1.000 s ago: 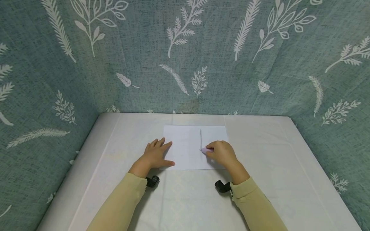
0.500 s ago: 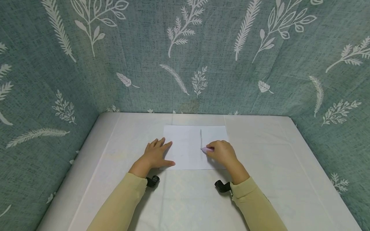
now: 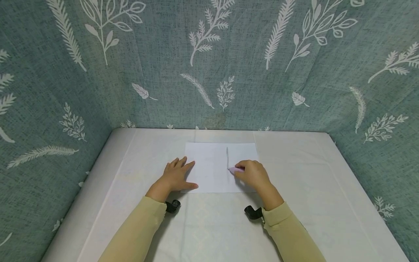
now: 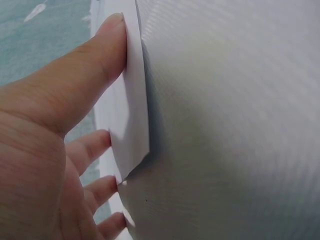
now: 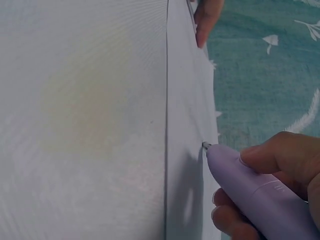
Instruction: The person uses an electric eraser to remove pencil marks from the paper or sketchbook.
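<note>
while the right hand (image 3: 255, 175) pinches a thick-bodied lilac pen (image 5: 245, 187) between thumb and fingers, the left hand (image 3: 176, 177) lies spread over the left edge of a white paper sheet (image 3: 206, 167), its fingers apart, grasping nothing. the sheet lies on the white-covered tabletop (image 3: 294, 182), about midway between its left and right edges and nearer the far edge than the front one. a thin grey line (image 3: 227, 158) runs from just inside the sheet's far edge towards its middle, right of centre, and the pen's tip is at its near end. seen from the right wrist, the metallic tip appears to meet the paper; from the left wrist, the thumb rests on the sheet near its front edge, where a corner seems slightly raised off the cloth.

the step in hand looks to be drawing or tracing this line, with the left hand steadying the paper. if the line is to be carried on, the next move calls for light, even pressure on the tip and a steady pull towards the sheet's front edge, with the left hand's weight keeping the paper from slipping.
</note>
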`<state>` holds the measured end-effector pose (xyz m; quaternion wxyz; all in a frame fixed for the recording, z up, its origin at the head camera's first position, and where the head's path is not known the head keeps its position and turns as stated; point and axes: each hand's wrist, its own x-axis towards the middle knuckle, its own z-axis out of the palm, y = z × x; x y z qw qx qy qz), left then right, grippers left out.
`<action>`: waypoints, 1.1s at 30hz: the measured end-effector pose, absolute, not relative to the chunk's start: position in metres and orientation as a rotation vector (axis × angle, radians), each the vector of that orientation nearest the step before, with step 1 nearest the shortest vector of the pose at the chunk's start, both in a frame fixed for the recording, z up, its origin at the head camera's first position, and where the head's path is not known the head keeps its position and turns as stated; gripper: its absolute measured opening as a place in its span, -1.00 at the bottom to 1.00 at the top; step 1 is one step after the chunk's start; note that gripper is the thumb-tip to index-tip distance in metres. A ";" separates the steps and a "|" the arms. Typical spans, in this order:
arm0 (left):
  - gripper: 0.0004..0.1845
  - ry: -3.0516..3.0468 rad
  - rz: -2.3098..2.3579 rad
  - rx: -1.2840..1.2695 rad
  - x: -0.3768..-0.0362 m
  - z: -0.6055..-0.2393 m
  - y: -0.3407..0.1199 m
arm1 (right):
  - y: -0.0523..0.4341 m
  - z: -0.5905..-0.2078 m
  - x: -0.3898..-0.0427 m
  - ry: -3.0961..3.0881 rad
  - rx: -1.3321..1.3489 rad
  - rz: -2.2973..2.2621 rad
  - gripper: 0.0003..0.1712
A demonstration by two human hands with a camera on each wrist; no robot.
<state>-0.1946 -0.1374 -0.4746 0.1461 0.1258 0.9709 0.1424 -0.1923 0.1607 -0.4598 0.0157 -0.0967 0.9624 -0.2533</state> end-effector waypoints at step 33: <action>0.06 2.796 0.409 0.367 -0.193 -0.474 -0.137 | 0.156 -0.462 -0.192 3.047 -0.338 -0.811 -0.80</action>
